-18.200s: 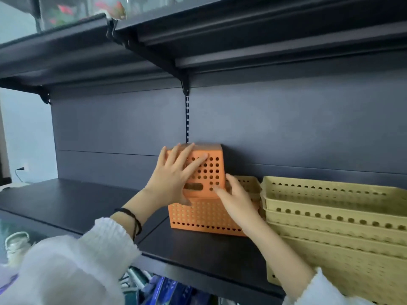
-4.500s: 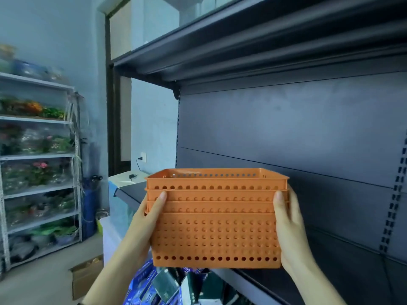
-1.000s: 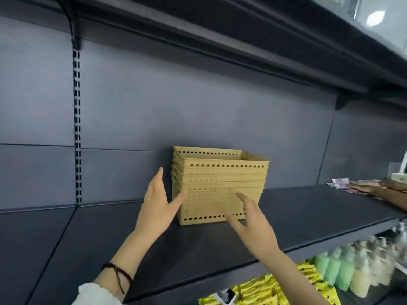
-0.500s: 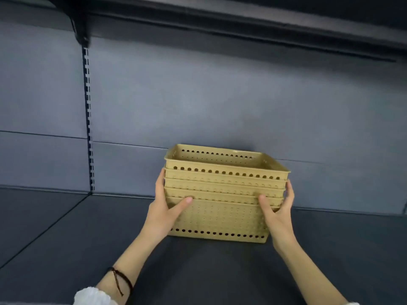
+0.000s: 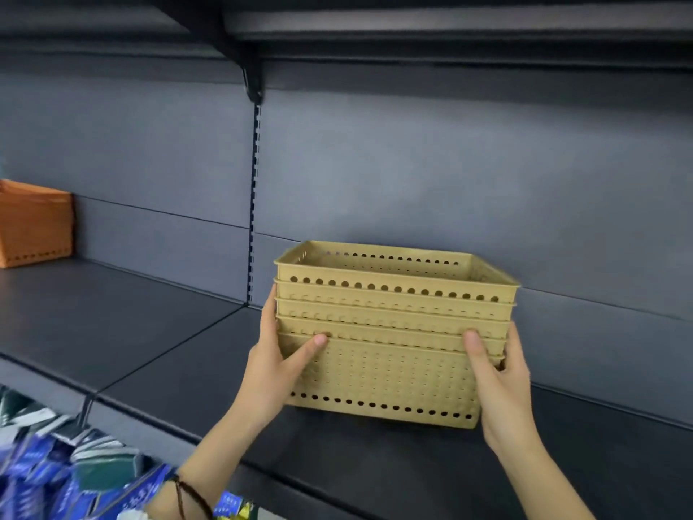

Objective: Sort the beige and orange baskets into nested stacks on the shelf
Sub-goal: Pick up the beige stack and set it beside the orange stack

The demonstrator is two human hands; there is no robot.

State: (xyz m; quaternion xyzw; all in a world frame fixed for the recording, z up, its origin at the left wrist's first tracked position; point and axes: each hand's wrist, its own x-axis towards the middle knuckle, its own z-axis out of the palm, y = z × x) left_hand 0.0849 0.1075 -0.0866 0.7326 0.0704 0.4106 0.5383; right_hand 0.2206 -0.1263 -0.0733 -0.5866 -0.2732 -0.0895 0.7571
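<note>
A nested stack of several beige perforated baskets is held between both my hands just above or on the dark shelf. My left hand grips the stack's left end, thumb across the front. On the right end, my right hand clamps it, thumb on the front rims. Far left on the same shelf stands a nested stack of orange baskets, cut off by the frame edge.
The shelf's grey back panel has a slotted upright left of the beige stack. Another shelf hangs overhead. Blue packaged goods lie on the level below at the lower left.
The view has swung left, so the orange stack has come into sight at the far left. Both hands still clamp the beige stack, which sits further right in view.
</note>
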